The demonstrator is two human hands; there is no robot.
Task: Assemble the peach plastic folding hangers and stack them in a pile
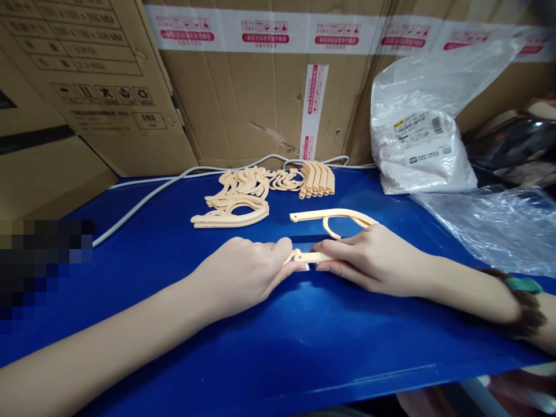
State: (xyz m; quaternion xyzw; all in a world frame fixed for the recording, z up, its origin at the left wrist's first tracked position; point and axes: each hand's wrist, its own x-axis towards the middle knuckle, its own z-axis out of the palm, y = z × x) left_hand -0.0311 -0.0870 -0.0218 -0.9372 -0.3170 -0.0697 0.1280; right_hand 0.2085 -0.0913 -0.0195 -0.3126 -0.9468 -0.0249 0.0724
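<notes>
My left hand (pixel 243 269) is closed in a pinch on a small beige plastic hanger piece (pixel 288 258), mostly hidden by the fingers. Between thumb and fingers, my right hand (pixel 376 258) grips a beige hanger arm (pixel 309 258), whose holed end meets that piece. Just behind the right hand lies another curved hanger part (pixel 310 215) with a hook-like loop. Further left, folded beige hangers (pixel 234 220) are stacked flat. Behind them sit a heap of wavy beige parts (pixel 245 180), several rings or hooks (pixel 286 180), and a neat row of curved hanger arms (pixel 320 178).
Cardboard boxes (pixel 243 104) wall the back of the blue table (pixel 260 359). A white cable (pixel 147 202) runs along the rear. At the right stand a white labelled plastic bag (pixel 423 145) and a clear plastic sheet (pixel 490 226). A blurred dark patch covers the left edge.
</notes>
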